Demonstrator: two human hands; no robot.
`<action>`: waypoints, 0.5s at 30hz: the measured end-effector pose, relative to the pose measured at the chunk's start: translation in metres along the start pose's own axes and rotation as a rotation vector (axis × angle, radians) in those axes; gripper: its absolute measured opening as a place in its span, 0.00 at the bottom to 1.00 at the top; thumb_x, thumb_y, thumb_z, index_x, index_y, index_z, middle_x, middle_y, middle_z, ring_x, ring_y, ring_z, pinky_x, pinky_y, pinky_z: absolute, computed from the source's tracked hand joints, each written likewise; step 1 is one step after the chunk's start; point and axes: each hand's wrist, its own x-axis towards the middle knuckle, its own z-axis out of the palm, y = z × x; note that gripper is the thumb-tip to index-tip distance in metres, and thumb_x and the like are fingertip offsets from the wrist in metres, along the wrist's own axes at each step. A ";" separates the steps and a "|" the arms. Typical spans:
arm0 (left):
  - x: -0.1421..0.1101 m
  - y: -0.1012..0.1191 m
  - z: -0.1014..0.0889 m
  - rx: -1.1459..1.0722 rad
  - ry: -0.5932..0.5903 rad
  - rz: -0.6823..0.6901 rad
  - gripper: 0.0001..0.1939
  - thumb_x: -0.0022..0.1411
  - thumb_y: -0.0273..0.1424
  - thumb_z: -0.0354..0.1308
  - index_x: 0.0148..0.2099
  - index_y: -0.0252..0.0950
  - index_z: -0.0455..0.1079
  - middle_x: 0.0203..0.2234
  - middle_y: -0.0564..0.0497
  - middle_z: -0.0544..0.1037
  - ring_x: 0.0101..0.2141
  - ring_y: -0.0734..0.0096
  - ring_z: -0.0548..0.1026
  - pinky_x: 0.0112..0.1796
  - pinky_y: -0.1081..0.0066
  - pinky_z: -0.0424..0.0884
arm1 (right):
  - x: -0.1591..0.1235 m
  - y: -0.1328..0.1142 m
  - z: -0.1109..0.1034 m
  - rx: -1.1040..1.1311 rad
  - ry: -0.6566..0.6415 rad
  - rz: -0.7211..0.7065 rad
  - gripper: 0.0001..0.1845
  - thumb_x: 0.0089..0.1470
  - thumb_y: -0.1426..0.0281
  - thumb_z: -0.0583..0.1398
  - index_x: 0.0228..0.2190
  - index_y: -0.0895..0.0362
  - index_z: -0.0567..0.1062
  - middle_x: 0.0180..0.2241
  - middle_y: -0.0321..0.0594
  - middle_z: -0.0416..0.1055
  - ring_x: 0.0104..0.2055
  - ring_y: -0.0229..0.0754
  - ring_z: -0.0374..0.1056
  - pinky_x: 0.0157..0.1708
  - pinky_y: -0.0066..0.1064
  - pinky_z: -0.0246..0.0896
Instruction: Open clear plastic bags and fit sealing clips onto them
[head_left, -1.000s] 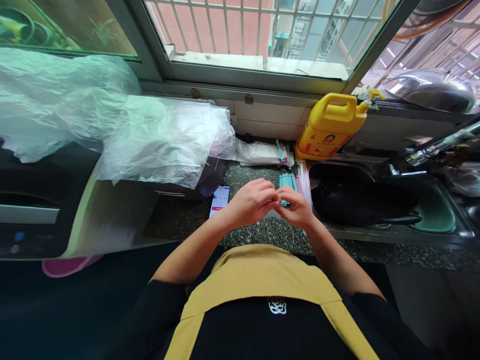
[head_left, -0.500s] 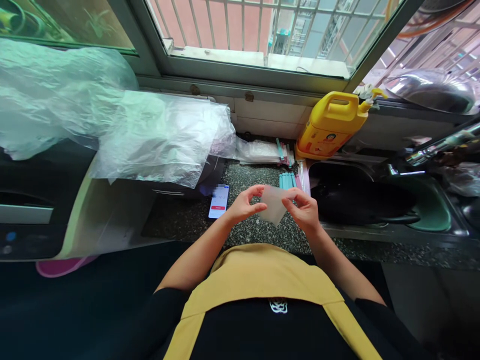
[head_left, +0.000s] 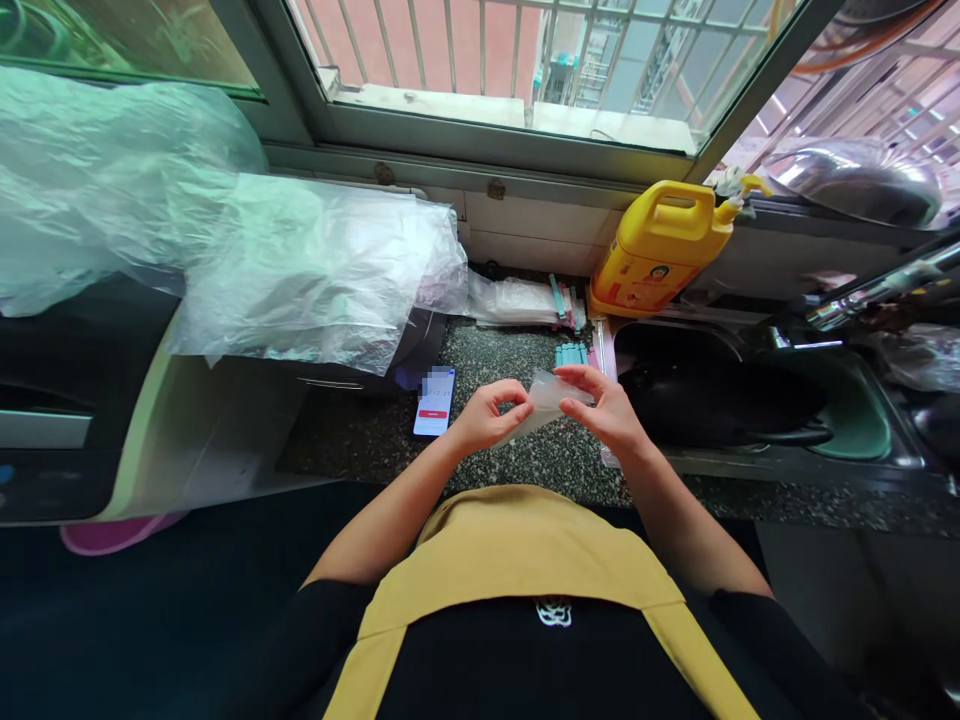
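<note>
Our left hand [head_left: 491, 415] pinched on the translucent pouch [head_left: 548, 393], our right hand [head_left: 609, 412] partly closed on its right side, teal strips [head_left: 571, 354] just beyond, phone [head_left: 433, 402] at left

One left hand [head_left: 487, 418] and one right hand [head_left: 613, 415] appear with one translucent plastic film [head_left: 547, 397], one smartphone [head_left: 433, 402], one yellow pump jug [head_left: 660, 250], one black pan [head_left: 716, 400], one faucet [head_left: 840, 312] and one pink basin [head_left: 112, 536]; the grouped turquoise strips [head_left: 571, 354] number at least four (their lower ends are hidden).
</note>
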 end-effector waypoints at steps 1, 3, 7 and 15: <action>-0.001 0.001 0.001 0.020 -0.014 0.013 0.17 0.59 0.42 0.54 0.27 0.34 0.68 0.24 0.51 0.71 0.28 0.72 0.68 0.33 0.71 0.64 | 0.002 -0.002 0.001 -0.008 -0.022 0.009 0.23 0.43 0.54 0.66 0.37 0.55 0.74 0.35 0.42 0.75 0.37 0.42 0.70 0.38 0.34 0.66; -0.003 0.002 0.002 0.044 -0.036 0.027 0.17 0.60 0.42 0.53 0.26 0.34 0.67 0.23 0.51 0.70 0.28 0.72 0.67 0.33 0.71 0.63 | 0.005 -0.006 0.004 -0.023 -0.047 0.024 0.17 0.44 0.56 0.65 0.31 0.57 0.74 0.30 0.39 0.75 0.32 0.40 0.70 0.35 0.32 0.66; -0.010 -0.004 0.003 0.028 -0.061 -0.005 0.21 0.59 0.48 0.52 0.28 0.34 0.67 0.24 0.51 0.70 0.28 0.71 0.67 0.32 0.71 0.64 | 0.007 -0.014 0.010 -0.025 -0.023 0.009 0.15 0.48 0.58 0.62 0.22 0.57 0.72 0.22 0.35 0.71 0.25 0.35 0.65 0.28 0.28 0.62; -0.034 -0.041 0.010 0.057 -0.047 -0.120 0.21 0.56 0.47 0.56 0.25 0.33 0.71 0.22 0.51 0.69 0.28 0.72 0.67 0.32 0.71 0.64 | 0.006 -0.015 0.008 -0.011 0.088 -0.019 0.12 0.47 0.61 0.63 0.22 0.57 0.72 0.22 0.35 0.70 0.25 0.35 0.64 0.28 0.28 0.62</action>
